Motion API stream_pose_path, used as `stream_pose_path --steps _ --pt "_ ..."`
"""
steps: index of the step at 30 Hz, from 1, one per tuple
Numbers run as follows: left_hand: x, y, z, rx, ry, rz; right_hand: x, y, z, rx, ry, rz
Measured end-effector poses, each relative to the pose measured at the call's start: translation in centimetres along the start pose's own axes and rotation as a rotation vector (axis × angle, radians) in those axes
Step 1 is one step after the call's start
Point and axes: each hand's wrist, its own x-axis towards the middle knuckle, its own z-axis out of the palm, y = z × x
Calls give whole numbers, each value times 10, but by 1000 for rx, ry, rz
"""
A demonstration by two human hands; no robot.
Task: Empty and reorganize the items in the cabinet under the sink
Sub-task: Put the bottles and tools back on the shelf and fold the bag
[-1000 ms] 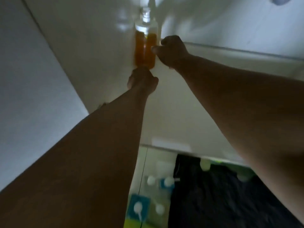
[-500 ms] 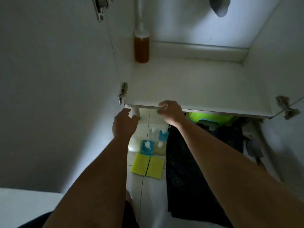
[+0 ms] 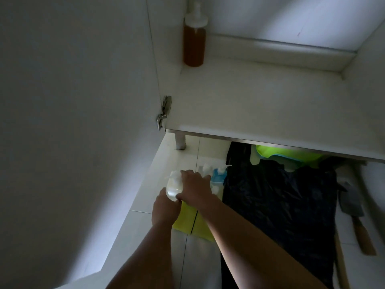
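Observation:
An amber pump bottle stands alone at the back left corner of the white cabinet floor. Down on the tiled floor in front of the cabinet, both my hands are on a clear pump bottle. My left hand grips its lower part from below. My right hand is curled over its top and side. Other pump bottles, white and blue, stand just behind it. Two yellow-green sponges lie under my hands.
The open cabinet door with its hinge fills the left. A black plastic bag covers the floor to the right, with a green basin under the cabinet edge. A cleaver with a wooden handle lies at far right.
Both hands left the amber bottle in the back corner, drew out of the cabinet and came down to the floor. They now hold the clear pump bottle.

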Motion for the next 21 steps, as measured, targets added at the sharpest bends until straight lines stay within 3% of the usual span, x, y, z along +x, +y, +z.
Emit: stream_pose_path --steps 4,10,15,21 --pt "12 -6 8 -19 0 -12 13 2 8 -24 46 2" --pt "-3 7 -5 -119 111 83 9 -4 -32 181 136 -34" --pt "-27 57 -16 -266 234 202 -6 1 -105 390 247 -156" --pt "-28 135 -31 -330 254 340 -18 23 -179 621 374 -109"
